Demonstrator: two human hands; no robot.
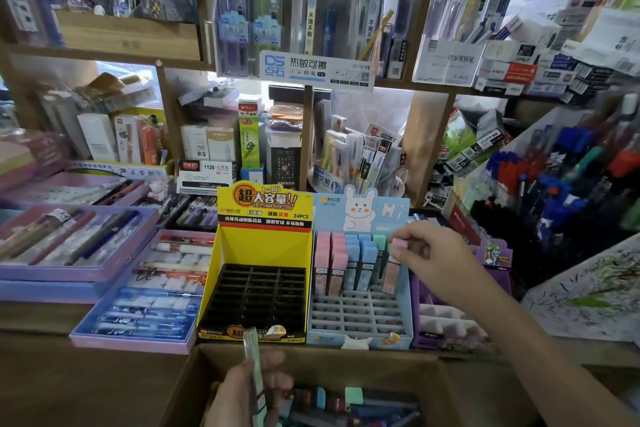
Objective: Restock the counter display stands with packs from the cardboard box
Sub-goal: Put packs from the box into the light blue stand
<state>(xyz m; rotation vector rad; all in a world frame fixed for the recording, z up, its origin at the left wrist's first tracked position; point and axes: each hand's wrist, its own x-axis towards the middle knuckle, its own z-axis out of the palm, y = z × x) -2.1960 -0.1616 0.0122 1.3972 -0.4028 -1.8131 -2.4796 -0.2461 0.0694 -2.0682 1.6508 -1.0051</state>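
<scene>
Fingers (410, 241) & thumb of your right hand (429, 255) are pinched on the top of a pink pack (392, 274). It's upright at the far-right column of the blue stand (360, 321); can't tell if it's seated in a slot. Pink, blue & green packs (346, 260) fill the back rows beside it, w/ open grey slots in front. Your left hand (242, 392) is curled round a pale green pack (252, 350), held upright over the cardboard box (311, 359). The loose packs (353, 397) lie inside that box. The yellow stand (259, 243) sits just left of the blue one, black slots showing.

A pink pack (392, 272) stands upright, rightmost in the pale-blue stand (360, 321).
</scene>
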